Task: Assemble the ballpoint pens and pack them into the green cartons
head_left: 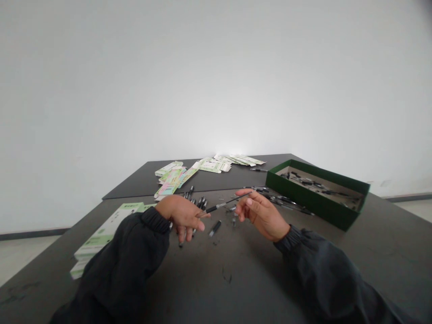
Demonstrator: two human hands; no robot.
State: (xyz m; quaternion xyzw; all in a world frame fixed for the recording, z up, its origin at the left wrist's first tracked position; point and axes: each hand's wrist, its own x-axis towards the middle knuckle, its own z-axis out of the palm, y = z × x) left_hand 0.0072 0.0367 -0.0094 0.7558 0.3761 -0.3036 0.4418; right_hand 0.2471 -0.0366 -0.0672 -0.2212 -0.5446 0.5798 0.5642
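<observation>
Pen-handling above the near desk [202, 288], toward its far edge: clamped a slim pen [212, 209] by its dark end in the left hand [184, 215]; had the right hand [261, 215] at its thin tip, could not tell whether pinched or beside. Called for a light, straight hold.

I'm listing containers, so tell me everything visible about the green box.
The green box is rectangular, shallow and lidless, with dark green walls and a pale inside floor; it looks like stiff card. It sits at an angle on the dark table, right of both hands, neither touching it. Dark, slender pen parts lie scattered inside. More lie alongside; whether they touch it is unclear.
</observation>
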